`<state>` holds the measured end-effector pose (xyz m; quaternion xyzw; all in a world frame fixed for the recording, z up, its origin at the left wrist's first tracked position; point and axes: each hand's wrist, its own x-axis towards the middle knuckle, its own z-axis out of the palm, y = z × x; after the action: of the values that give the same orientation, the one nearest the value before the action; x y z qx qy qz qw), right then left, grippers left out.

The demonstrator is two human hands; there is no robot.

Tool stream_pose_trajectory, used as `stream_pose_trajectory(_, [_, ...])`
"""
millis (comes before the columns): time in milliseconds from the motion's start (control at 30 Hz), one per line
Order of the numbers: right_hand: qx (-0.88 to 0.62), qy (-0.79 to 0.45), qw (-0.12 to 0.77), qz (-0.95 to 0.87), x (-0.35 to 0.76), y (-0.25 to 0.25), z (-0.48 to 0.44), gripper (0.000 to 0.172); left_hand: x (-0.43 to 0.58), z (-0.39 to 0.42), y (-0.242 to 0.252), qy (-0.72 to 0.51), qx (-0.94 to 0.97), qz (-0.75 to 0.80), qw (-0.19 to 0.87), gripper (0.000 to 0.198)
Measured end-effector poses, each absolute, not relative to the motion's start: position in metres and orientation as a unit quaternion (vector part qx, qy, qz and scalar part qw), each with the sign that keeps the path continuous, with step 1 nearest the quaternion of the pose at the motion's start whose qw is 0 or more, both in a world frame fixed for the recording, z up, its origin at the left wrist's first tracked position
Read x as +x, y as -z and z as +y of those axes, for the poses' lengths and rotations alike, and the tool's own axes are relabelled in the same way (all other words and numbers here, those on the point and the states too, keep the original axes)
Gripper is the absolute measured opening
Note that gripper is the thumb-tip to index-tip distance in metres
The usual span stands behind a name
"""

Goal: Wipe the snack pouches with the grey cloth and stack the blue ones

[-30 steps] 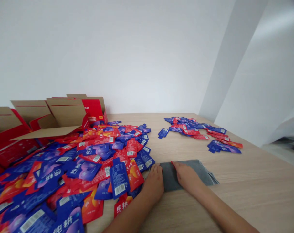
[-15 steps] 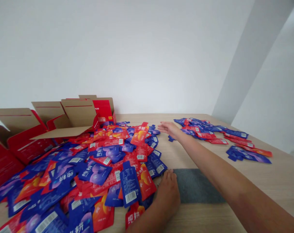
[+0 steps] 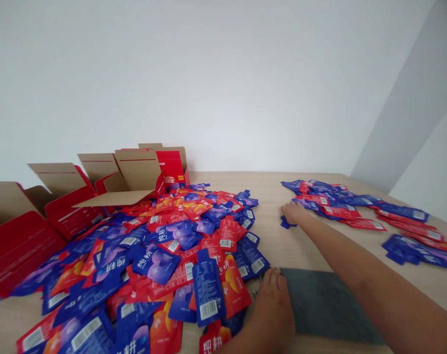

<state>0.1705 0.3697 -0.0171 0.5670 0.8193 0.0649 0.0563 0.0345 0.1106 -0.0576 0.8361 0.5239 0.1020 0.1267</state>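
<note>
The right hand (image 3: 294,212) is down at a blue pouch (image 3: 287,223) just left of the smaller pile (image 3: 330,199), toward the table's (image 3: 267,181) far right corner; whether its fingers have closed on the pouch I cannot tell. A pinch at one edge would probably leave the pile undisturbed. The left hand (image 3: 275,297) lies over the left end of the grey cloth (image 3: 326,305), its grip hidden; light, steady pressure should keep the cloth flat. Half a second earlier, the right hand was open, apparently raised; the left was on the cloth then too.
</note>
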Motion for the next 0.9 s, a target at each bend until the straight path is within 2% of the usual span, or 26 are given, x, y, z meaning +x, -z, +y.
stream_pose_trajectory(233, [0.541, -0.090, 0.109, 0.829, 0.194, -0.003, 0.314, 0.018, 0.033, 0.102, 0.051, -0.171, 0.820, 0.529, 0.132, 0.044])
stream_pose_trajectory(333, [0.551, -0.094, 0.089, 0.825, 0.211, -0.017, 0.290, 0.016, 0.031, 0.098, 0.047, -0.182, 0.833, 0.501, 0.149, 0.055])
stream_pose_trajectory(433, [0.567, -0.101, 0.032, 0.817, 0.226, -0.034, 0.269, 0.019, 0.028, 0.097, 0.046, -0.143, 0.864, 0.461, 0.144, 0.069])
stream_pose_trajectory(567, [0.604, -0.081, -0.071, 0.790, 0.234, -0.038, 0.236, 0.021, 0.028, 0.098, 0.048, -0.128, 0.867, 0.463, 0.130, 0.072])
stream_pose_trajectory(600, [0.608, -0.032, -0.112, 0.786, 0.234, -0.032, 0.227, 0.020, 0.028, 0.099, 0.048, -0.129, 0.863, 0.471, 0.129, 0.072])
stream_pose_trajectory(700, [0.552, 0.247, -0.267, 0.750, 0.231, 0.000, 0.196, 0.018, 0.030, 0.099, 0.046, -0.125, 0.845, 0.501, 0.139, 0.080])
stream_pose_trajectory(767, [0.516, 0.330, -0.282, 0.738, 0.227, 0.024, 0.179, 0.017, 0.031, 0.099, 0.043, -0.117, 0.828, 0.526, 0.156, 0.088])
stream_pose_trajectory(833, [0.528, 0.269, -0.281, 0.755, 0.223, 0.044, 0.166, 0.023, 0.031, 0.098, 0.040, -0.111, 0.815, 0.544, 0.166, 0.090])
stream_pose_trajectory(900, [0.543, 0.130, -0.298, 0.774, 0.217, 0.055, 0.156, 0.034, 0.031, 0.097, 0.038, -0.109, 0.818, 0.542, 0.158, 0.086])
